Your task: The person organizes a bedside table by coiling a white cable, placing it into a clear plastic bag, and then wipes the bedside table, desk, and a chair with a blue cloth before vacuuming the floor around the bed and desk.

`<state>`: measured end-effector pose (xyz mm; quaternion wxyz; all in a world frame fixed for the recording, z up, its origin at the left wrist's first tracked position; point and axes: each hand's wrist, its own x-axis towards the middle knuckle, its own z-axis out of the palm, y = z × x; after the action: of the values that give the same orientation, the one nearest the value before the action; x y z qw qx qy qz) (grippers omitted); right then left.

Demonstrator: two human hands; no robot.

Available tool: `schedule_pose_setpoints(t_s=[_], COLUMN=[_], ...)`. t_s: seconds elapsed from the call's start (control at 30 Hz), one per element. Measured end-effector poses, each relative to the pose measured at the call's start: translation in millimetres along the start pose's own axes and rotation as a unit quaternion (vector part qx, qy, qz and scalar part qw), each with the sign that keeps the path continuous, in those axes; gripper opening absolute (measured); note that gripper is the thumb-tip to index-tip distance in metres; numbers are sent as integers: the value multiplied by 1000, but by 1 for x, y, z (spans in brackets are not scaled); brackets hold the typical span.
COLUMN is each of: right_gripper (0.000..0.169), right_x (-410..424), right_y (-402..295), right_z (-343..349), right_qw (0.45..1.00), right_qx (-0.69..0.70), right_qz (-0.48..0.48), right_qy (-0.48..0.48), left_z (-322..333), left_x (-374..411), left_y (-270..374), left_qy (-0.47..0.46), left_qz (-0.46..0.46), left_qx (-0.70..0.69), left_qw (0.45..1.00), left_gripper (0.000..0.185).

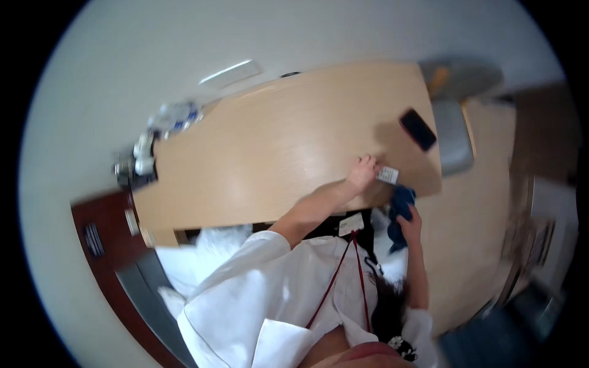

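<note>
My left hand (363, 172) rests on the light wood table, its fingers curled beside a small white card (387, 175) with dark printing; whether it grips the card cannot be told. Past the table's near edge, my right hand (411, 223) holds a crumpled dark blue cloth (401, 202) that hangs down. A dark smartphone (417, 129) with a reddish edge lies near the table's right end. A badge (351, 224) on a red lanyard hangs at my chest, close to the table edge.
Along the wall side of the table (257, 147) stand plastic-wrapped items (175, 117) and white containers (144, 158) at the left. A grey-seated chair (453, 138) is at the right end. A dark red wooden cabinet or board (103, 230) stands at the lower left.
</note>
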<state>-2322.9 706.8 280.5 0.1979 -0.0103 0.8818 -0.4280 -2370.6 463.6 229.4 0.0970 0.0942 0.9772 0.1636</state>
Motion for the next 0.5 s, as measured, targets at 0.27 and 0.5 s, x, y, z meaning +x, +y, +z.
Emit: schedule_pose_setpoints(t_s=[0.27, 0.5], right_gripper=[50, 77], right_x=[181, 188], right_y=[-79, -163], right_z=[23, 178], right_qw=[970, 822], right_qx=[139, -398], right_qz=[-75, -391], right_qy=[-184, -114], left_z=[-5, 12], left_x=[-104, -337], left_y=[-46, -91], left_qy=[196, 476], left_qz=[-348, -622], left_qx=[-247, -331], left_qw=[883, 527], left_gripper=[48, 57])
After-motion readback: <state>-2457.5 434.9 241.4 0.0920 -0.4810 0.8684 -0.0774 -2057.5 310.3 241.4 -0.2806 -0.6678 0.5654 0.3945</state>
